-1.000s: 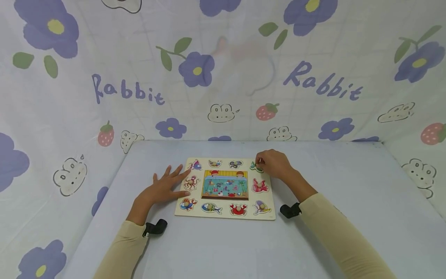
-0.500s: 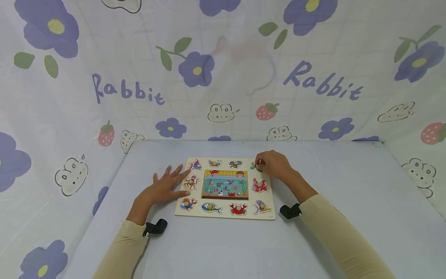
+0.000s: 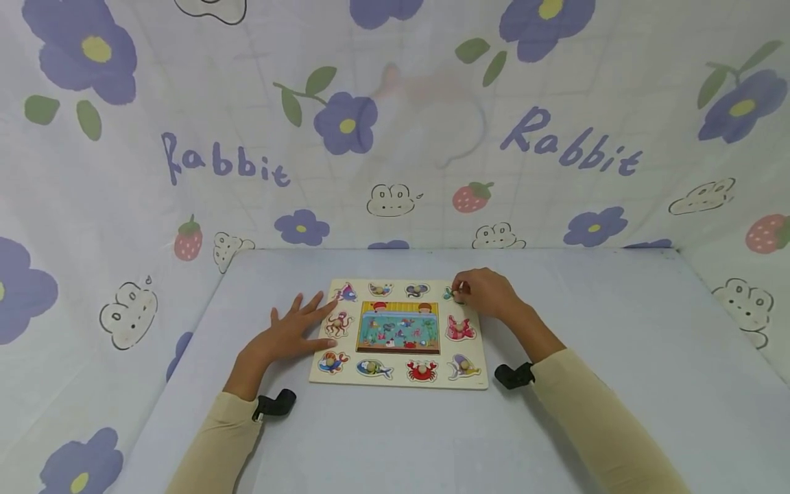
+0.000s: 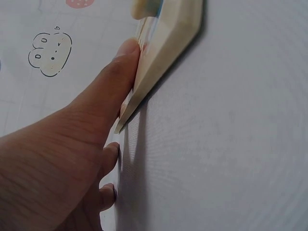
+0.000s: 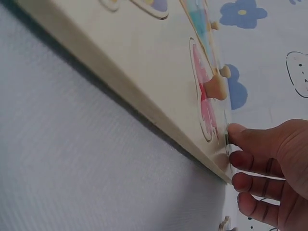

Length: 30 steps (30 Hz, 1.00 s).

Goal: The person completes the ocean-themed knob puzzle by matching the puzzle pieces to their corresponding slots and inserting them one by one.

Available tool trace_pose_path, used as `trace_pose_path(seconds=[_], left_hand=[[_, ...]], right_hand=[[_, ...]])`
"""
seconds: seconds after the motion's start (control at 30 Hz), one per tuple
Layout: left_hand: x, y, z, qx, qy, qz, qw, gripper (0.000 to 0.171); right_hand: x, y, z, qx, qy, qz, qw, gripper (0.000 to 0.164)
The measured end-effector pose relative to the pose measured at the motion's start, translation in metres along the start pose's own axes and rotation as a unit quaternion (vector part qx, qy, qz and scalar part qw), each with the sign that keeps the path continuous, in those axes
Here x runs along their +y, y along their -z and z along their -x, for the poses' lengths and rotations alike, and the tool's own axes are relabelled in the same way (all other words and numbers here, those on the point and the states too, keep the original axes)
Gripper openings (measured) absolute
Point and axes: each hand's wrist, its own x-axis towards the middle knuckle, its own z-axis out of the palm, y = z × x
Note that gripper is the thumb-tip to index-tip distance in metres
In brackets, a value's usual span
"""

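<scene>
A wooden peg puzzle board [image 3: 400,363] lies flat on the table, with sea-animal pieces around a printed aquarium picture [image 3: 398,328]. My left hand [image 3: 286,336] has its fingers spread over the board's left edge. In the left wrist view its thumb [image 4: 108,79] rests on the board's face and two fingertips come down beside it. At the far right corner, my right hand [image 3: 487,291] pinches a green puzzle piece [image 3: 448,293], mostly hidden by the fingers. The right wrist view shows thumb and fingers close at that corner, past a pink piece [image 5: 206,96] with a wooden knob [image 5: 216,87].
Near the right hand is the pink starfish-like piece [image 3: 461,328]. A red crab piece [image 3: 422,371] sits along the near edge, an octopus piece [image 3: 338,324] beside the left fingers. A patterned curtain [image 3: 432,137] rises behind the white table [image 3: 395,439].
The green piece shows less under the right fingers than a second ago, and that hand has shifted very slightly toward me. The left hand and board stay put.
</scene>
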Motion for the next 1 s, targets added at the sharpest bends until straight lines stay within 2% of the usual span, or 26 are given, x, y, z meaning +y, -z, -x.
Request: trace_pose_path(seconds=[0.23,0.53,1.0], left_hand=[[-0.004,-0.004,-0.003,0.001,0.000,-0.009,1.0000,0.090],[-0.004,-0.003,-0.003,0.003,-0.001,-0.009,1.0000,0.090],[0.004,0.002,0.002,0.007,-0.004,-0.003,1.0000,0.087]], right_hand=[[0.000,0.008,0.012,0.029,0.001,-0.038,0.999,0.027],[0.008,0.021,0.031,0.079,-0.004,-0.061,0.995,0.024],[0.033,0.027,0.043,0.104,-0.032,-0.086,0.990,0.025]])
